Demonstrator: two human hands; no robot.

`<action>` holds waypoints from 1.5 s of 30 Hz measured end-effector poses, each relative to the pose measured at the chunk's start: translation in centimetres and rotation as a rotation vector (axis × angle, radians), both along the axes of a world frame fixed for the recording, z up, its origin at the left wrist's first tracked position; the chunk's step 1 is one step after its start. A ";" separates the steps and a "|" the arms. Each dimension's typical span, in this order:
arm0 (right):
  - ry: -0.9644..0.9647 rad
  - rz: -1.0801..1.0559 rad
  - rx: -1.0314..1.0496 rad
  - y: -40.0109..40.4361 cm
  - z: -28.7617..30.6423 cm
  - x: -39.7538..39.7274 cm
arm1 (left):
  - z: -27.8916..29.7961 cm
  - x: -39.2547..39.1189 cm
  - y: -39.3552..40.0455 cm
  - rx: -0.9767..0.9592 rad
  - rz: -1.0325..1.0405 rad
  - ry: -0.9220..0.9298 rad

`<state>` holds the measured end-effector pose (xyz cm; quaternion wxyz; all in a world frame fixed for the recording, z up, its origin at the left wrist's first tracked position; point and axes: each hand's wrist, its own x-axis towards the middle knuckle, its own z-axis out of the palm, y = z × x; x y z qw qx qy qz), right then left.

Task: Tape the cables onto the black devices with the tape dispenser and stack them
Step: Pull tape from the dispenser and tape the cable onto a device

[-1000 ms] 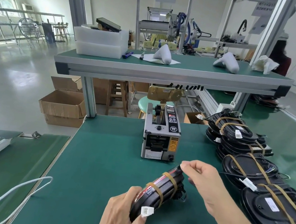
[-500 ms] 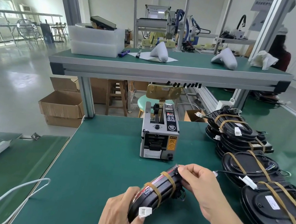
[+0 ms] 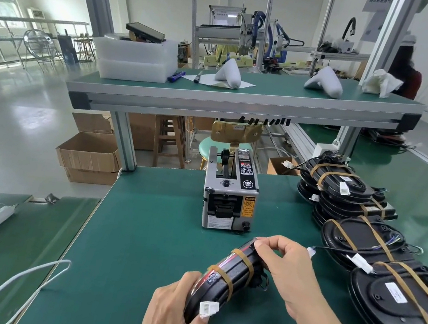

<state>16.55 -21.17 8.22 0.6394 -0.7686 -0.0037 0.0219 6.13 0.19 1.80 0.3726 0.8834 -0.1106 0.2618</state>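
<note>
Two tan tape bands cross the black device (image 3: pixel 230 275), which is tilted on edge on the near part of the green table (image 3: pixel 143 234). The left hand (image 3: pixel 173 317) grips its near end by a white connector (image 3: pixel 208 309); the right hand (image 3: pixel 283 269) pinches its far end. Just beyond stands the tape dispenser (image 3: pixel 230 191). Taped devices (image 3: pixel 359 208) are stacked at right.

On the green mat (image 3: pixel 143 234), the left hand (image 3: pixel 173 317) grips the near end of a tilted black device (image 3: pixel 227 278) banded with brown tape, its thumb beside a white connector (image 3: pixel 208 309). The right hand (image 3: pixel 285 272) pinches its far end, just before the tape dispenser (image 3: pixel 230 196). Taped devices (image 3: pixel 376 245) lie stacked at right.
</note>
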 end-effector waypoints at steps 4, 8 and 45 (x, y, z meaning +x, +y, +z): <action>-0.013 -0.007 -0.014 0.0 -0.2 -0.1 | 0.0 0.0 0.0 0.003 0.001 0.004; -0.017 -0.033 -0.011 0.1 -0.3 -0.2 | 0.0 0.0 0.0 0.003 -0.003 0.005; -0.107 -0.178 -0.264 1.3 0.4 -1.3 | -0.5 0.1 0.1 0.010 0.004 -0.008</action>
